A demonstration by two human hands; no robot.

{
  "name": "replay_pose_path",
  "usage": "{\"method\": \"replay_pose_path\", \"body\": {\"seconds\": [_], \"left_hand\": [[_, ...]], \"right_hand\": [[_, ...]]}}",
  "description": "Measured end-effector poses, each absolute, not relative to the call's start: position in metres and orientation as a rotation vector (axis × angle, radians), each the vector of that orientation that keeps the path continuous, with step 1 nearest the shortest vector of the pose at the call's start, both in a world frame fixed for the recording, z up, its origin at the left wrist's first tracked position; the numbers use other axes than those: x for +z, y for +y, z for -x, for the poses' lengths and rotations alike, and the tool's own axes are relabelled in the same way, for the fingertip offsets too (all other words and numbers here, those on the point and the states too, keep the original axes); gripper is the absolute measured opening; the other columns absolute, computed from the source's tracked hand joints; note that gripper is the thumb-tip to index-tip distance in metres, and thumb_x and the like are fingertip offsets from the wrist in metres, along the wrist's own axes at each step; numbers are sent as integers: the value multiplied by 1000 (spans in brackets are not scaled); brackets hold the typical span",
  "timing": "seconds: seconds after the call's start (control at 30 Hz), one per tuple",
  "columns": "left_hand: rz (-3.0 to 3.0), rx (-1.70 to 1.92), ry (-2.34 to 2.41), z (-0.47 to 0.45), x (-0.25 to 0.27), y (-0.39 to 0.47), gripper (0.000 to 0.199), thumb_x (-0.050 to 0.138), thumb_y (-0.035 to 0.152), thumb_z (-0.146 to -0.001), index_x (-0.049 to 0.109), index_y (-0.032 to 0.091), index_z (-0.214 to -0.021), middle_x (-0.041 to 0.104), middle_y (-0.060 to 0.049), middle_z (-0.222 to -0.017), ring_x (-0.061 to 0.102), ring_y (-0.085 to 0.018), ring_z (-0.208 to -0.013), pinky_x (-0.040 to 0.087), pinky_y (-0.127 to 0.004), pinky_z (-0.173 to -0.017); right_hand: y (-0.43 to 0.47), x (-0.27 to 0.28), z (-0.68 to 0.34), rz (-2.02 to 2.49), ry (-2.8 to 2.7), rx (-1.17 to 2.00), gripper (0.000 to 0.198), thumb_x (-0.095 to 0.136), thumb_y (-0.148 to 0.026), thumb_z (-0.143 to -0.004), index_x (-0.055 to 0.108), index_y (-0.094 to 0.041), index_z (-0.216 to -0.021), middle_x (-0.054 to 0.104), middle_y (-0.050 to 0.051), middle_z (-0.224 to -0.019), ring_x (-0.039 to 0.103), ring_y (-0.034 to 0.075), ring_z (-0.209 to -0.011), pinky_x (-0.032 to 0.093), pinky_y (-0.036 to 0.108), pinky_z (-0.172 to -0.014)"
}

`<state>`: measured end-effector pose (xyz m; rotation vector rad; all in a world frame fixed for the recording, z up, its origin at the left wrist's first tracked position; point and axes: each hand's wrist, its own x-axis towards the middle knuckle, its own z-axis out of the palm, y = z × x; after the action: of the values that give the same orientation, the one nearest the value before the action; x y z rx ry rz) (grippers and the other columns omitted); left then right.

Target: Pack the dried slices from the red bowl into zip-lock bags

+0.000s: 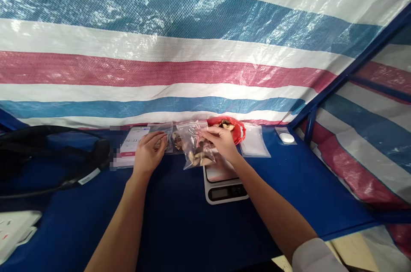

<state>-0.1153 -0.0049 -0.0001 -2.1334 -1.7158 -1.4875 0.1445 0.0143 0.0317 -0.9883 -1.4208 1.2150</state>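
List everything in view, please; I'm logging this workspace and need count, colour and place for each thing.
clear bag with brown pieces: one, over the scale's far edge, held by the right hand
second clear bag: one, at the left hand's fingers
scale: one, white, centre of the table
red bag: one, behind the right hand
flat clear pouch: one, right of the red bag
small packet: one, white inside, far right
phone: one, showing a timer, far left of the bags
black bag: one, left edge
table: one, blue
striped sheet: one, blue, white and red, behind
left hand: one
right hand: one
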Motion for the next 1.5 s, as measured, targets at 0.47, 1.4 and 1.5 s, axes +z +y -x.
{"method": "replay_pose_path", "body": {"seconds": [0.47,1.4,1.5], "left_hand": [[2145,-1331,-1808,121,-16,-2,42,52,49,-97,73,17,-115,73,-16,-120,66,-34,-114,50,-51,-103],[2269,-1243,-1689,123,-25,4,38,53,45,-98,74,16,-111,74,-17,-117,69,-34,-110,54,-51,-100],[2261,-1239,-1677,123,-25,4,36,52,41,-99,74,17,-111,75,-15,-117,69,-34,-109,55,-51,-99]], "right_hand": [[78,16,-65,1190,-1608,842,21,71,-38,-88,80,-26,-103,80,4,-95,75,24,-92,61,38,-84],[42,22,-67,814,-2446,-41,39,43,-22,-104,67,-15,-134,62,11,-146,48,23,-146,39,40,-122],[45,15,-68,824,-2510,-29,39,44,-29,-106,66,-14,-134,60,13,-147,48,24,-145,40,39,-120]]}}
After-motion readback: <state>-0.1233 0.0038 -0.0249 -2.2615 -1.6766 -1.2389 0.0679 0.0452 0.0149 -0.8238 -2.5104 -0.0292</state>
